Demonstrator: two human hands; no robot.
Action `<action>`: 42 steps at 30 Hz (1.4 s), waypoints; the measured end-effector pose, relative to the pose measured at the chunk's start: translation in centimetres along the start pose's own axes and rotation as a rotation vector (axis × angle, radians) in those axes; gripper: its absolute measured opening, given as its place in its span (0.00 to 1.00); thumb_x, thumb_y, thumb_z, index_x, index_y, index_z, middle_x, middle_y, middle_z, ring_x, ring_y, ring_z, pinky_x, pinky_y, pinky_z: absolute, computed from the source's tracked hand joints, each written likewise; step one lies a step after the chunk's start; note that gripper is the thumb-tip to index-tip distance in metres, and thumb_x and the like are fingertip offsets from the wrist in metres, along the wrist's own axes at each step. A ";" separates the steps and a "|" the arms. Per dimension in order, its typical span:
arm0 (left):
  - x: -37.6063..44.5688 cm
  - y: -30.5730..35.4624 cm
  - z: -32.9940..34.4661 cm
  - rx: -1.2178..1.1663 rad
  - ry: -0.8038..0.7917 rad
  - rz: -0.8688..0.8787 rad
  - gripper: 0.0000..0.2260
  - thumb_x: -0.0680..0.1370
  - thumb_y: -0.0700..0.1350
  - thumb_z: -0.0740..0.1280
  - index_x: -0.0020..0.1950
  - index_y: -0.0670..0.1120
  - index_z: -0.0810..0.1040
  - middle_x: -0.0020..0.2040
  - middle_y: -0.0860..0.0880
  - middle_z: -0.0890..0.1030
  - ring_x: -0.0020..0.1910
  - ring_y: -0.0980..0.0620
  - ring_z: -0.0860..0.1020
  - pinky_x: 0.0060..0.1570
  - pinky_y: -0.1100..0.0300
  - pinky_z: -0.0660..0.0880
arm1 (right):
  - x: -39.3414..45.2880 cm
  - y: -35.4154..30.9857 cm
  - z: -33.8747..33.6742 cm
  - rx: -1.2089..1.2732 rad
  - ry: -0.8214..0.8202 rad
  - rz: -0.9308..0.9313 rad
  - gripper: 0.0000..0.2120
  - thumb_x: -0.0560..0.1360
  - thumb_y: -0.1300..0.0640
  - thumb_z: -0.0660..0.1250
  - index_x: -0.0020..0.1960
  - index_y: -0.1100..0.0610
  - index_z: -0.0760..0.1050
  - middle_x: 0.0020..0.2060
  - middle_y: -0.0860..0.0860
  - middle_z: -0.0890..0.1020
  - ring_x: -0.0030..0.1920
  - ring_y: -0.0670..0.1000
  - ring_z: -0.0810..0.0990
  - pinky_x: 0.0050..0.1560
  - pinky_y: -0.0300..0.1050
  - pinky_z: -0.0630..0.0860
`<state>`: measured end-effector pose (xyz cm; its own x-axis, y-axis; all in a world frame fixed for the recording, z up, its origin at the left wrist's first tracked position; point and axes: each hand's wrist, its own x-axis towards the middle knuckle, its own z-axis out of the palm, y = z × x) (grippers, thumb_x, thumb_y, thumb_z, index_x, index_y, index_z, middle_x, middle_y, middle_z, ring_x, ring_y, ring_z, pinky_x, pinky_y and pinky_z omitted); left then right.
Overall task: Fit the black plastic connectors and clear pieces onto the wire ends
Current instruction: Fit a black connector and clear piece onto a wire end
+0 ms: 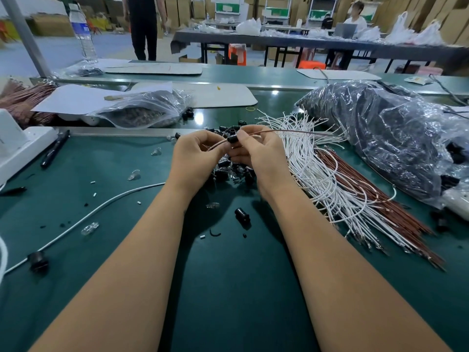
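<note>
Your biggest risk here is the brown wire [256, 134] slipping back out of the black connector [233, 139] before it seats: the wire is thin and springy, and its long free end arcs off to the right over the bundle of white wires [314, 174], so any tug from that side could pull it loose. If you push at an angle, the wire end could also buckle instead of passing through the connector; whether it is fully through is hidden by your fingers. A dropped connector would land in the pile of black connectors [229, 171] directly below it, where you would lose track of which 1 you had started.

Your left hand [196, 153] is curled closed, its fingertips pinching the brown wire just left of the black connector. Your right hand [256, 151] is also curled, thumb and forefinger pinching the black connector itself, with the wire running out past its fingers. Neither hand touches the tabletop [228, 288].

The black connector sits between your 2 hands, raised above the pile. Clear pieces [134, 175] lie scattered left of the pile, and brown wires [368, 194] lie beside the white ones, right of the connector.
</note>
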<state>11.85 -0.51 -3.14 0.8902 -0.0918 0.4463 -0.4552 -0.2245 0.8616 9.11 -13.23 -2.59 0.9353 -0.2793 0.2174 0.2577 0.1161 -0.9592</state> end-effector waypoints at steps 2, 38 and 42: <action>-0.1 0.0 -0.1 0.074 -0.009 0.059 0.03 0.73 0.40 0.74 0.44 0.41 0.83 0.38 0.47 0.83 0.35 0.57 0.77 0.39 0.65 0.74 | 0.0 0.0 0.0 -0.094 -0.019 -0.028 0.01 0.76 0.63 0.68 0.47 0.58 0.76 0.37 0.54 0.82 0.33 0.48 0.81 0.36 0.41 0.79; -0.1 -0.7 -0.9 0.471 0.100 0.361 0.05 0.76 0.41 0.70 0.50 0.43 0.84 0.43 0.46 0.84 0.45 0.44 0.78 0.48 0.53 0.73 | 0.2 -0.2 -0.7 0.016 0.066 -0.025 0.04 0.78 0.60 0.67 0.45 0.59 0.76 0.33 0.52 0.80 0.30 0.49 0.81 0.32 0.39 0.78; -0.2 -0.7 -0.8 0.472 0.098 0.364 0.05 0.76 0.41 0.70 0.50 0.43 0.84 0.44 0.46 0.84 0.47 0.45 0.78 0.50 0.54 0.73 | 0.4 0.0 -1.1 -0.047 0.098 -0.065 0.05 0.78 0.61 0.67 0.43 0.57 0.77 0.32 0.50 0.81 0.31 0.48 0.81 0.34 0.40 0.78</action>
<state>11.99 0.42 -3.60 0.6626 -0.1586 0.7320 -0.6516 -0.6040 0.4589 9.21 -14.35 -2.68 0.8879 -0.3772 0.2632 0.3036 0.0507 -0.9514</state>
